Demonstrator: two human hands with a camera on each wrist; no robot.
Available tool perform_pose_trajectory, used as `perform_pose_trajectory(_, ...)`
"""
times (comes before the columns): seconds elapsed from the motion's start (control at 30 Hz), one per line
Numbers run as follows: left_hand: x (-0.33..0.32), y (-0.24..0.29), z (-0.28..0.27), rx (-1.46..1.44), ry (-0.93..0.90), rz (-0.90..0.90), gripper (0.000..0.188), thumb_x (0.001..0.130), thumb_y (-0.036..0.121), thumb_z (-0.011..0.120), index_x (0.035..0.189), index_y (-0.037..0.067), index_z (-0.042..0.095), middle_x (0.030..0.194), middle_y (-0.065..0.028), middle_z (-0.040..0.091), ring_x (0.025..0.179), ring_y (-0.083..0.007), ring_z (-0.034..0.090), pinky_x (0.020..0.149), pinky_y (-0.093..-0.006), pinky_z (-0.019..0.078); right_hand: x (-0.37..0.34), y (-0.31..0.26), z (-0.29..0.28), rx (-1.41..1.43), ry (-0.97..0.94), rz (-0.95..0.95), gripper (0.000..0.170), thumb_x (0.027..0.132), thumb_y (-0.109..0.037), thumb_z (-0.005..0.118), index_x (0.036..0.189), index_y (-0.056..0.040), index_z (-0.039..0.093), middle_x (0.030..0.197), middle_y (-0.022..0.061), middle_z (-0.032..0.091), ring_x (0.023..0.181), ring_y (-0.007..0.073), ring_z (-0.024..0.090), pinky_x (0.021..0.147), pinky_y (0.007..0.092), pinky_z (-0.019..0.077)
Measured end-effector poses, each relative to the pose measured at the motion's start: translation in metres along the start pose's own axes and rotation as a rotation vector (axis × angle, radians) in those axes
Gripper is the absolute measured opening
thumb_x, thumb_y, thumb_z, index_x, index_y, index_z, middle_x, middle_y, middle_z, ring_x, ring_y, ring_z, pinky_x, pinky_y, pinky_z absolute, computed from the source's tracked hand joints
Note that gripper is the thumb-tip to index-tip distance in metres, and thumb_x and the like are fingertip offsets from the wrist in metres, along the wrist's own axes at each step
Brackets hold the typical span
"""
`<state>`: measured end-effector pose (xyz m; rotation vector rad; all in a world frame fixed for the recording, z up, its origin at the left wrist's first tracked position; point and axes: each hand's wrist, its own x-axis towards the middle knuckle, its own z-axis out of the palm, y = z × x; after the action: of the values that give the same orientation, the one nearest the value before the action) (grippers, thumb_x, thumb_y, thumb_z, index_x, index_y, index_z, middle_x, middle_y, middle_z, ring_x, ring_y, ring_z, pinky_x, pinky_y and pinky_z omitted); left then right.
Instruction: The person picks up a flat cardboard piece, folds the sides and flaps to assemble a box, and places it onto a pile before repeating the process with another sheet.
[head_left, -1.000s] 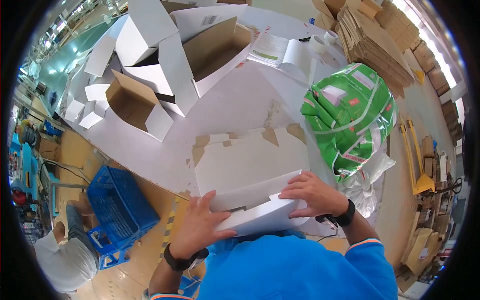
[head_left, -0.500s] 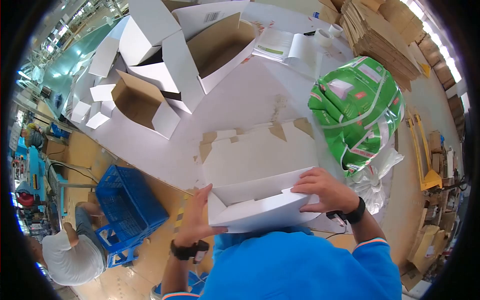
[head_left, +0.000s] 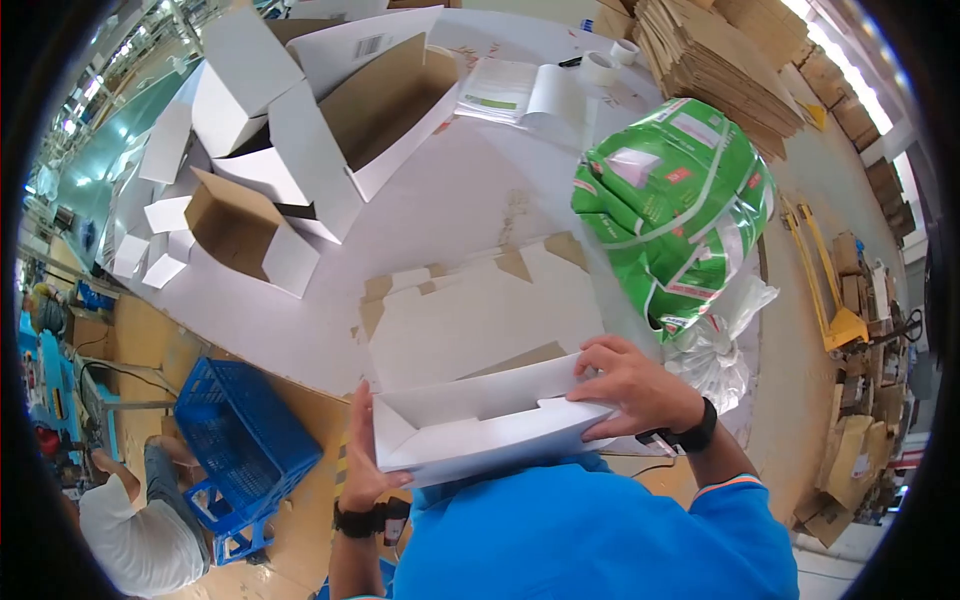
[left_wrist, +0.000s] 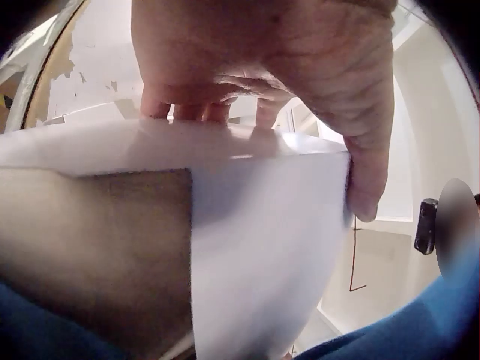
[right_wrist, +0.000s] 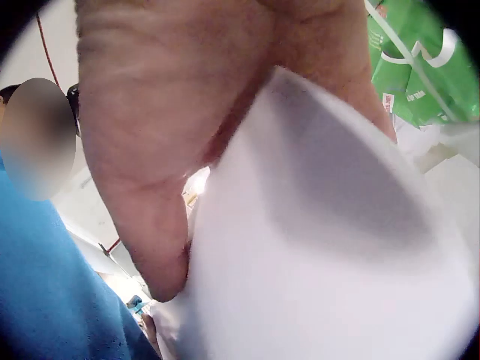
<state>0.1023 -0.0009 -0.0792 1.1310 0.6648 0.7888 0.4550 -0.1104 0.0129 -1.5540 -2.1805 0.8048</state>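
A long white carton (head_left: 500, 428), its upper side not closed, lies at the table's near edge against the blue shirt. My left hand (head_left: 364, 455) holds its left end, thumb along the near side; in the left wrist view that hand (left_wrist: 262, 60) spans the white end panel (left_wrist: 262, 232). At the carton's right end my right hand (head_left: 640, 392) grips the wall, fingers bent over the top and thumb on the near side. The right wrist view shows this hand (right_wrist: 172, 112) around a white corner (right_wrist: 322, 225). Flat cardboard blanks (head_left: 480, 315) lie just beyond the carton.
Folded white boxes (head_left: 290, 150) crowd the table's far left. A green wrapped bundle (head_left: 675, 210) and clear plastic bag (head_left: 712, 360) lie right; papers (head_left: 500, 90) and tape rolls (head_left: 600, 68) stand beyond. A blue crate (head_left: 245, 420) and a person (head_left: 140, 530) are on the left.
The left hand has moved from the carton's near top edge to its left end. The carton's left end flap has straightened up, and its cavity shows wider. The right hand keeps its grip.
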Motion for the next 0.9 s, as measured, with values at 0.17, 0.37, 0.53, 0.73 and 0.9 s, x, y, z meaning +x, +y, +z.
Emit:
perform_pose_trajectory(0.17, -0.005, 0.002, -0.003, 0.01, 0.033, -0.01, 0.129, 0.049, 0.034, 0.091, 0.148, 0.004, 0.015, 0.135, -0.0142, 0.04, 0.125, -0.0282, 0.041, 0.105, -0.0421, 0.0333, -0.002, 0.0, 0.001, 0.034, 0.023, -0.016, 0.042, 0.066, -0.038, 0.079, 0.094, -0.0089, 0.069, 0.112, 0.014, 0.053, 0.115, 0.0409, 0.043, 0.097, 0.0471, 0.0371)
perform_pose_trajectory(0.37, -0.006, 0.007, -0.003, 0.025, 0.015, -0.024, 0.127, 0.048, 0.035, 0.092, 0.146, 0.003, 0.019, 0.133, -0.0146, 0.042, 0.124, -0.0278, 0.043, 0.104, -0.0413, 0.0339, 0.009, -0.008, 0.002, 0.016, -0.04, -0.1, 0.043, 0.067, -0.037, 0.077, 0.098, -0.0096, 0.069, 0.112, 0.0124, 0.053, 0.114, 0.0367, 0.046, 0.097, 0.0468, 0.0371)
perform_pose_trajectory(0.53, -0.011, 0.004, -0.007, 0.075, 0.033, -0.035, 0.128, 0.047, 0.042, 0.091, 0.146, 0.002, 0.02, 0.134, -0.0151, 0.042, 0.125, -0.0281, 0.042, 0.104, -0.0411, 0.0335, 0.012, -0.01, 0.0, 0.004, -0.091, -0.118, 0.048, 0.068, -0.035, 0.077, 0.107, -0.0099, 0.066, 0.117, 0.0129, 0.052, 0.114, 0.0356, 0.047, 0.098, 0.0448, 0.0373)
perform_pose_trajectory(0.73, -0.014, 0.0, -0.015, 0.055, 0.17, 0.026, 0.13, 0.05, 0.053, 0.086, 0.147, 0.001, 0.017, 0.137, -0.0159, 0.04, 0.125, -0.028, 0.042, 0.105, -0.0415, 0.0335, 0.002, -0.002, -0.007, 0.136, 0.098, -0.003, 0.082, 0.068, -0.041, 0.078, 0.136, -0.0097, 0.043, 0.137, 0.0205, 0.038, 0.123, 0.0386, 0.038, 0.105, 0.0446, 0.0291)
perform_pose_trajectory(0.9, -0.023, 0.012, -0.023, -0.063, 0.224, 0.087, 0.13, 0.051, 0.053, 0.085, 0.147, 0.0, 0.015, 0.139, -0.0172, 0.038, 0.125, -0.0288, 0.043, 0.104, -0.0431, 0.0362, -0.01, 0.013, 0.014, 0.456, 0.165, 0.098, 0.107, 0.065, -0.047, 0.081, 0.146, -0.0062, 0.025, 0.148, 0.0215, 0.024, 0.137, 0.0375, 0.022, 0.112, 0.0452, 0.0178)
